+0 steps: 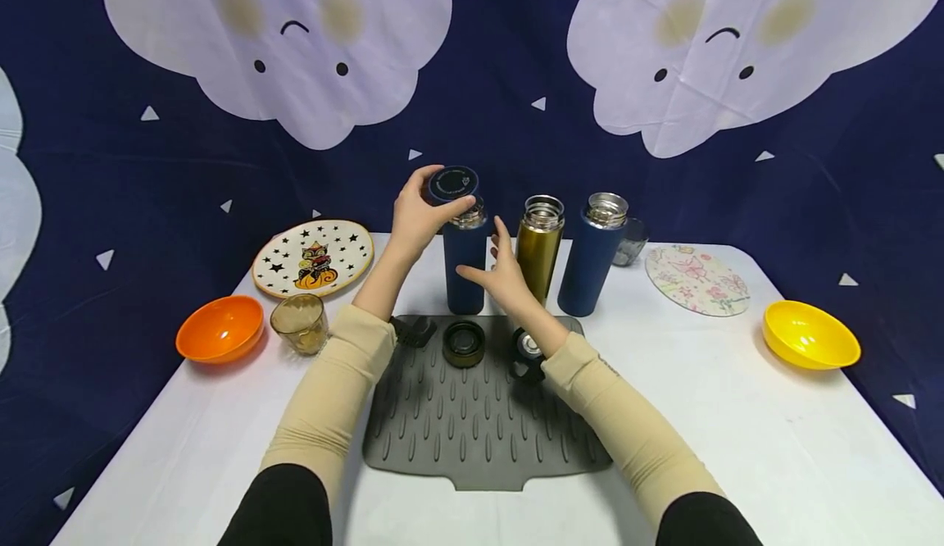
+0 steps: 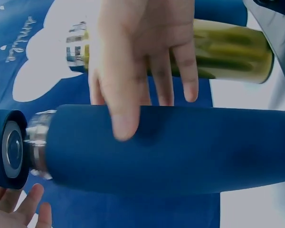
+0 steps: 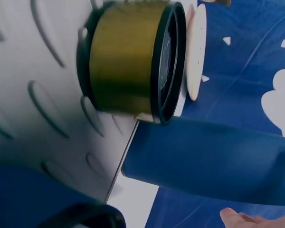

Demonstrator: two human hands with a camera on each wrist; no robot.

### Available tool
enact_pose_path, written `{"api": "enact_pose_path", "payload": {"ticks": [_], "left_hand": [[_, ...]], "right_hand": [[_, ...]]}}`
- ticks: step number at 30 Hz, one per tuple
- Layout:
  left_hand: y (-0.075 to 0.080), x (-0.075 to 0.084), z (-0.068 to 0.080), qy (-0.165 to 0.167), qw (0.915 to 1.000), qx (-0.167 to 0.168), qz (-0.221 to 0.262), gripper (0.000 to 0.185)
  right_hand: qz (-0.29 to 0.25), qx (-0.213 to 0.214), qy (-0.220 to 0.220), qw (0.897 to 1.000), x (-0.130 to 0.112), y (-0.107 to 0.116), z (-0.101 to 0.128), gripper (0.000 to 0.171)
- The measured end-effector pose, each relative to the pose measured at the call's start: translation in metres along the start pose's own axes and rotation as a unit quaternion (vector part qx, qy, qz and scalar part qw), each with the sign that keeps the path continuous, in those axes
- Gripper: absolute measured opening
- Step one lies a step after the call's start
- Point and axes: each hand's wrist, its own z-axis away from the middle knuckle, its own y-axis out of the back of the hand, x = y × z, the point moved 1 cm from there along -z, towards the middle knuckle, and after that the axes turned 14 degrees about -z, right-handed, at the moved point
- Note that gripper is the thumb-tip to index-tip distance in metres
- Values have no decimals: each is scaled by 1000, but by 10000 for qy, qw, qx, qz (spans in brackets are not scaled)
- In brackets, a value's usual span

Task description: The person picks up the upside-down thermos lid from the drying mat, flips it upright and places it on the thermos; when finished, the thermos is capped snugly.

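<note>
Fingers of the left hand [image 1: 417, 216] clenched the dark blue round cap [image 1: 453, 184] just above the silver mouth of the tall navy steel flask [image 1: 465, 259], upper centre of frame; the right hand [image 1: 501, 274], fingers straight, steadied its side, holding it upright on the white bench [image 1: 737, 431].

Beige forearm sleeves [image 1: 332, 390] over black upper sleeves [image 1: 276, 505]

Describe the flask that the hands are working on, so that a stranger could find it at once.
On the white table, three flasks stand in a row just behind the grey ribbed mat. It is the left dark blue flask. The right hand touches its side, and the left hand holds its blue cap at the neck, unlike the gold flask.
</note>
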Motion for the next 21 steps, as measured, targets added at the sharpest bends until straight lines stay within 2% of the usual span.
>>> {"api": "enact_pose_path", "payload": {"ticks": [9, 21], "left_hand": [[-19, -10, -6, 272, 9995, -79, -130, 70], [-27, -17, -2, 349, 9994, -52, 22, 69]], "right_hand": [[251, 52, -81, 9996, 8, -5, -15, 97], [648, 79, -80, 9978, 9, -6, -20, 94]]}}
